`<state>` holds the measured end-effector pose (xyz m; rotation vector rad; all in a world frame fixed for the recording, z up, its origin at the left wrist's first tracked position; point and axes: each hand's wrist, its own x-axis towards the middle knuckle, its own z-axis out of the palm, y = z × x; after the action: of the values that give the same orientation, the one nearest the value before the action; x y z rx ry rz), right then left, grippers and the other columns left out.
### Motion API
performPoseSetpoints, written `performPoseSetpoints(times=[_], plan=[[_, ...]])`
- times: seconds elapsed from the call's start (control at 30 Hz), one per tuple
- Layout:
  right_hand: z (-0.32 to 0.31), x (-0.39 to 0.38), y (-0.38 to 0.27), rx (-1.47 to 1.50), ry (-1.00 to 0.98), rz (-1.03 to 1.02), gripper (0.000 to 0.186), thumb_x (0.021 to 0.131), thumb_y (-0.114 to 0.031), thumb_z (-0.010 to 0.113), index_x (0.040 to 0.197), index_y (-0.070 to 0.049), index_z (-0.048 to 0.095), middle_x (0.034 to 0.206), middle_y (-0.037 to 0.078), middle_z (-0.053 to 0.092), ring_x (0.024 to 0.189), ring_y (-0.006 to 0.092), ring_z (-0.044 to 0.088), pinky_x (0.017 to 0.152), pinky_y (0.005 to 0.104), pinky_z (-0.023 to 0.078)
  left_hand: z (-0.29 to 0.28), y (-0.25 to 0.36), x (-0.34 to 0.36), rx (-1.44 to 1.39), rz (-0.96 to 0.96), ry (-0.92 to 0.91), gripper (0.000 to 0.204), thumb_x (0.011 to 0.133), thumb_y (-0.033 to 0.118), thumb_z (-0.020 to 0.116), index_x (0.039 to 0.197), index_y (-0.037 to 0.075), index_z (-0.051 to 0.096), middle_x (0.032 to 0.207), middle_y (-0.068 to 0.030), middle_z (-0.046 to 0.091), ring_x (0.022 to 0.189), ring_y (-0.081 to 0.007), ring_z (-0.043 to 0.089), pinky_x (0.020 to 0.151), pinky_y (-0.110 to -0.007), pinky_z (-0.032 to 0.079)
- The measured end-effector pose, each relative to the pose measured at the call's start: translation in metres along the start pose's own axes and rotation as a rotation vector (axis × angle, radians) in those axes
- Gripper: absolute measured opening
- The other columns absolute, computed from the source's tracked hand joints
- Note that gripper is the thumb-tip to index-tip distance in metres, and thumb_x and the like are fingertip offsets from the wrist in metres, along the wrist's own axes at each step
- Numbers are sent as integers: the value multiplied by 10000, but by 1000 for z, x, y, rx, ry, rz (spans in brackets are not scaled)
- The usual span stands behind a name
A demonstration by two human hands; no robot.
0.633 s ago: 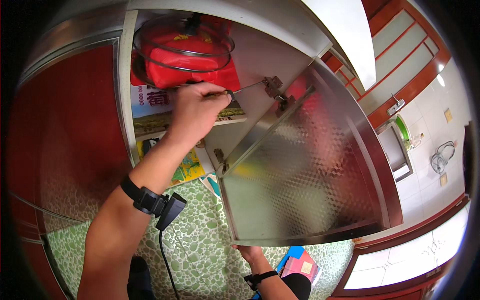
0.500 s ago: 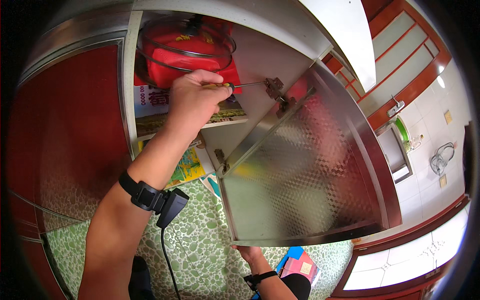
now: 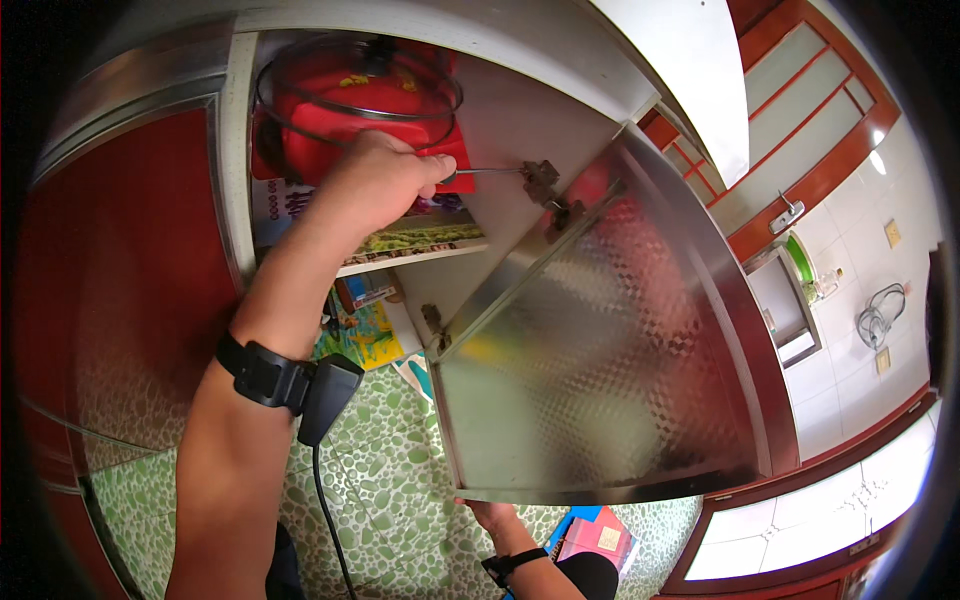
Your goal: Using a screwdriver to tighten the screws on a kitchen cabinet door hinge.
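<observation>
My left hand (image 3: 385, 185) is closed around the handle of a screwdriver (image 3: 490, 171); only its thin metal shaft shows plainly. The shaft reaches right to the upper hinge (image 3: 541, 183), which joins the cabinet's inner side wall to its open door (image 3: 590, 360). The screwdriver's tip and the screw are too small to make out. A textured, see-through panel in a metal frame fills that door. Below, my right hand (image 3: 490, 514) grips the door's lower edge near the hinge-side corner, its fingers partly hidden. The lower hinge (image 3: 433, 325) sits further down the same side.
Behind my left hand, a glass lid (image 3: 360, 105) and red bags lie on the shelf above a printed box (image 3: 420, 240). Booklets (image 3: 370, 335) fill the lower compartment. A red panel (image 3: 130, 270) stands left. Folders (image 3: 600, 540) lie on the green pebble-patterned floor (image 3: 375, 450).
My left hand has rolled over the screwdriver's handle and now covers it. The cabinet and door sit slightly further left and lower in the view. My right hand stays at the door's edge.
</observation>
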<state>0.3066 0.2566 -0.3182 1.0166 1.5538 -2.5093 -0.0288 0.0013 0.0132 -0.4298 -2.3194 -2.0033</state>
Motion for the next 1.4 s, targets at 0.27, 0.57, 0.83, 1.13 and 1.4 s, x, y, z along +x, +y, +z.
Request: performPoseSetpoints(times=[0.27,0.57,0.83,1.13,1.4], plan=[[5,0,3,-17,-7,-31,324,967,-362,535,1154,-101,581,1041,99,628,872,257,632,631,405,568,-6,6,-1,206,297,14,336,834,287,720,748,-35,674,620,-159,601,600,-225,595,596,-376,460],[8,1,9,8,-19,-63,275,967,-296,557,1159,-100,576,1034,89,631,867,250,635,646,395,577,2,7,-19,438,506,159,270,861,270,724,870,3,677,663,-148,600,602,-231,567,597,-374,449],[-13,11,18,66,-44,-66,270,955,-273,573,1168,-106,573,1040,84,632,884,250,634,640,399,577,-2,11,0,24,-172,-61,373,857,392,696,764,31,673,545,12,488,460,-67,393,410,-261,229],[-18,11,17,57,41,-22,267,961,-274,564,1174,-114,565,1069,84,617,882,248,625,618,394,546,2,-6,8,129,97,-170,388,900,344,675,737,-8,666,548,3,487,522,-83,425,491,-293,324],[5,3,17,17,53,4,261,969,-280,559,1175,-120,566,1066,64,618,883,230,623,624,363,557,-1,1,-1,320,241,-119,350,878,296,706,773,-35,654,524,-96,484,540,-122,474,539,-330,390]])
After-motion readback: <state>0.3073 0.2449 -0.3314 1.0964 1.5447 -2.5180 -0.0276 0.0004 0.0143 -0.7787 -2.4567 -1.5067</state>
